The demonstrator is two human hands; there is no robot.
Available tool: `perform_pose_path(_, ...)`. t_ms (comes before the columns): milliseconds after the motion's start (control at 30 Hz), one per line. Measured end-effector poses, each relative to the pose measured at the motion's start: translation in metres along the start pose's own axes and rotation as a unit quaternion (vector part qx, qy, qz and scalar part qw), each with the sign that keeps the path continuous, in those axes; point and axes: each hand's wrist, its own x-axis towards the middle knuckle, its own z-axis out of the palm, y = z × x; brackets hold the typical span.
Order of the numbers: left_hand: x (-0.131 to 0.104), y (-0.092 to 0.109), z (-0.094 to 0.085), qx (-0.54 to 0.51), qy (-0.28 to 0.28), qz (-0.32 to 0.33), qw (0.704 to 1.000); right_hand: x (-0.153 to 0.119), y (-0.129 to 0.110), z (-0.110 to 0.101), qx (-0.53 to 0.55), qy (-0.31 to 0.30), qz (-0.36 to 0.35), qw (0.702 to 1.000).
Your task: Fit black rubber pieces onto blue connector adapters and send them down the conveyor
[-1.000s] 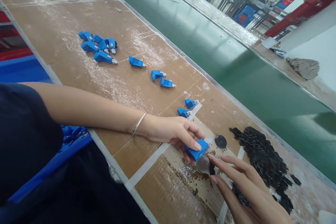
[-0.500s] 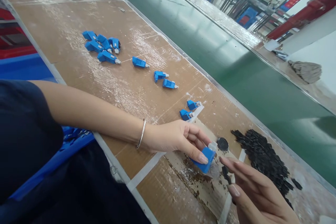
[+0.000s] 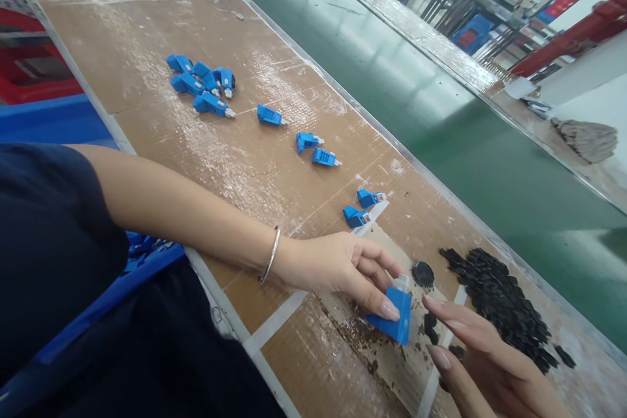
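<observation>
My left hand [image 3: 343, 268] is closed round a blue plastic housing [image 3: 394, 313] with a translucent tip, thumb flat on its face. The housing is over a stained cardboard sheet [image 3: 386, 369]. Just right of it, my right hand [image 3: 490, 359] has thumb and forefinger apart; its other fingers are partly hidden. Small black pieces [image 3: 431, 328] show in the gap, seemingly lying on the sheet. A round black disc [image 3: 422, 275] lies beyond the housing. Two blue housings [image 3: 356, 216] rest near my left fingers.
A heap of black pieces [image 3: 504, 304] lies right of the sheet. More blue housings [image 3: 200, 81] are scattered farther up the cardboard-covered table [image 3: 147, 163]. A green belt [image 3: 441, 137] runs along its far side. A blue bin [image 3: 151, 264] sits below the near edge.
The housing in my left hand has turned so its broad blue face shows more. My right thumb and forefinger remain apart. The whole view has shifted slightly.
</observation>
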Motion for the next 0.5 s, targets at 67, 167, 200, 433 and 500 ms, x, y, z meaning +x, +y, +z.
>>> perform_pose_path(67,0.001,0.001,-0.001,0.000,0.011,0.014,1.000,0.005,0.011,-0.018,-0.132,-0.095,-0.076,0.984)
perform_pose_path(167,0.002,0.002,-0.003,0.002,0.015,0.021,1.000,0.010,0.025,-0.038,-0.289,-0.190,-0.160,0.924)
perform_pose_path(200,0.003,0.002,-0.003,0.006,0.016,0.018,1.000,0.010,0.027,-0.041,-0.319,-0.196,-0.173,0.911)
perform_pose_path(433,0.004,0.002,-0.003,0.016,0.022,0.007,1.000,0.005,0.021,-0.033,-0.328,-0.201,-0.182,0.905)
perform_pose_path(500,0.004,0.002,-0.002,0.018,0.021,0.004,1.000,0.005,0.018,-0.029,-0.300,-0.205,-0.180,0.914)
